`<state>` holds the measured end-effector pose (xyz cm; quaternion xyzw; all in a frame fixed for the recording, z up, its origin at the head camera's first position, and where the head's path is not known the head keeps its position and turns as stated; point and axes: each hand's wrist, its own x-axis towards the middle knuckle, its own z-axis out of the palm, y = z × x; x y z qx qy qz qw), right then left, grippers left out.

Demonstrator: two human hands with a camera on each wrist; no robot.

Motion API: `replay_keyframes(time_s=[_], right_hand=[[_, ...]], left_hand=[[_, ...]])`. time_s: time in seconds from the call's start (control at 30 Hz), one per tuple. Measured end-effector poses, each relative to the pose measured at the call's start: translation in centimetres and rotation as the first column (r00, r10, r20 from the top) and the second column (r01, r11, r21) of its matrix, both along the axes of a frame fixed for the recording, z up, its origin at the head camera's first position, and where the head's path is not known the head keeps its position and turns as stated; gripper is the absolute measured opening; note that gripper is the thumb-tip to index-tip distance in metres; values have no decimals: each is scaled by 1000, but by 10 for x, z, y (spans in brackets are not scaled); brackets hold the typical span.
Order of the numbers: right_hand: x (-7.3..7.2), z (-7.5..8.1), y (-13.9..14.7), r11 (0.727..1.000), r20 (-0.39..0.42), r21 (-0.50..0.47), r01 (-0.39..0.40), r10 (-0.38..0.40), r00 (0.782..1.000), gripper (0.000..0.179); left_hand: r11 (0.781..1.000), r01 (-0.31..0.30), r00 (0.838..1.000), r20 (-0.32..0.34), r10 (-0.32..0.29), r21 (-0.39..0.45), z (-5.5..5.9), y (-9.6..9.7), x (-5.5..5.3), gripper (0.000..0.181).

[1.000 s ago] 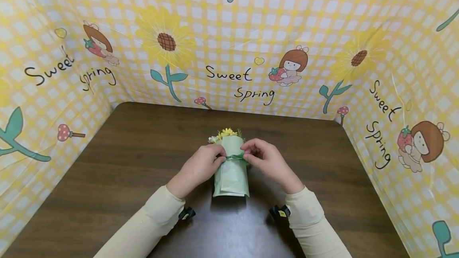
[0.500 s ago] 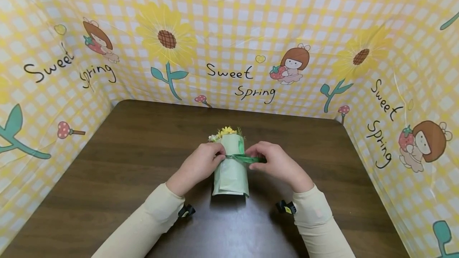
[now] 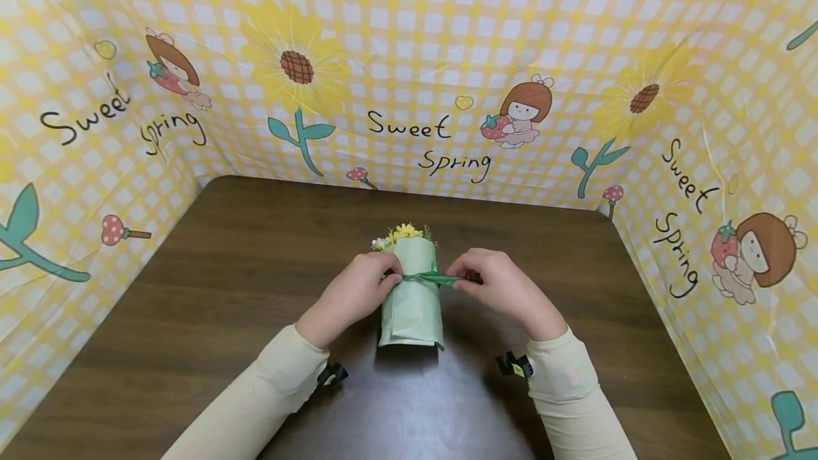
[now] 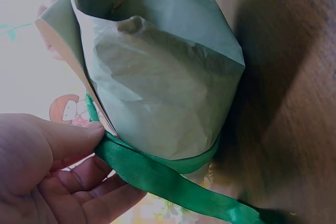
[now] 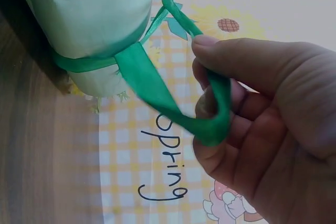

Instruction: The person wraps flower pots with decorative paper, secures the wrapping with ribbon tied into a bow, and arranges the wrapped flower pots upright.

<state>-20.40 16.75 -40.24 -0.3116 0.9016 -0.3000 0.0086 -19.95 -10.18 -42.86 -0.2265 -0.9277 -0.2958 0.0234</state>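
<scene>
A bouquet wrapped in pale green paper lies on the table, its yellow and white flowers showing at the far end. Round its middle runs a green ribbon. My left hand is at the bouquet's left side; in the left wrist view its thumb and fingers pinch the ribbon close to the paper. To the right, my right hand pinches another stretch of ribbon, drawn out sideways. That stretch bends in a loop over the fingers in the right wrist view, leading to a twisted knot.
The dark wooden table is enclosed at the back and sides by a yellow-checked cloth printed with flowers and lettering. A black wrist device sits below the left cuff, another device by the right cuff.
My right hand has moved right, away from the bouquet, drawing the green ribbon out with it. My left hand has kept its hold at the bouquet's left side.
</scene>
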Motion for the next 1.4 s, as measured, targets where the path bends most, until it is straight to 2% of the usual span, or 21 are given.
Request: replay_keyframes(time_s=[0.23, 0.43, 0.53, 0.93, 1.3, 1.4], right_hand=[[0, -1, -2, 998, -81, -62, 18, -23, 996, 11], [2, 2, 0, 987, -23, -148, 61, -65, 998, 11], [3, 4, 1, 988, -20, -134, 76, -79, 997, 9], [3, 3, 1, 993, -104, -43, 112, -116, 988, 9], [7, 14, 8, 993, -37, -68, 99, -102, 994, 9], [7, 15, 8, 994, -51, -53, 93, -96, 994, 8]], left_hand=[[1000, -1, 1000, -5, 1, -8, 1, 0, 0, 6], [1000, 0, 1000, -10, 0, -7, 0, -1, 0, 7], [1000, 3, 1000, -12, -3, -6, 0, -1, 0, 7], [1000, 5, 1000, -14, -6, -5, -1, -1, 0, 7], [1000, -4, 1000, 0, 4, -19, -2, -1, -1, 8], [1000, -5, 1000, 4, 5, -20, -1, -1, -1, 8]])
